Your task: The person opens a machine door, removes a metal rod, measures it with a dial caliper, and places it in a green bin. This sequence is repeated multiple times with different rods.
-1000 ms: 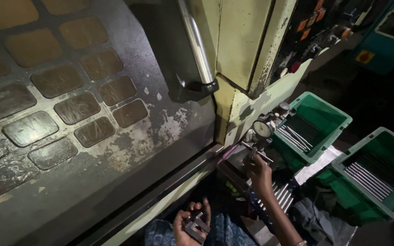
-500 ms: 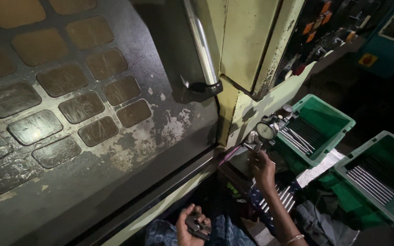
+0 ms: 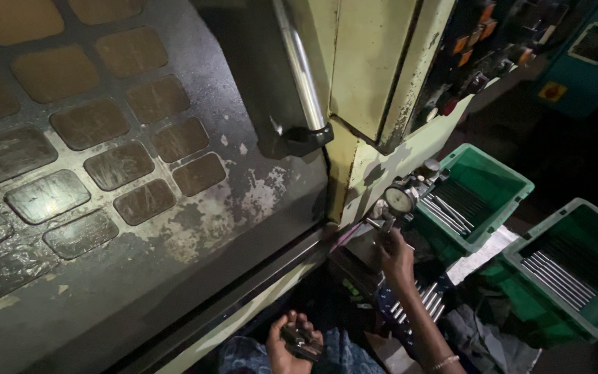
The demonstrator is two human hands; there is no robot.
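Since a second ago, right hand (image 3: 396, 255) has stayed up at the dial gauge (image 3: 401, 199) while left hand (image 3: 292, 343) has sunk toward the lap.

Right hand's fingers are pressed together, pinching a thin metal piece, too small to tell apart, just under the round white dial gauge at the machine's corner. Left hand curls closed around a small dark object (image 3: 302, 341) low in view. Two green bins sit to the right, well apart from each other: the nearer bin (image 3: 479, 194) and the farther bin (image 3: 576, 266) each hold a row of slim metal rods. More rods (image 3: 423, 298) lie loose beside the right wrist. One large grey machine door (image 3: 140, 173) with a steel handle (image 3: 300, 69) fills the left side.
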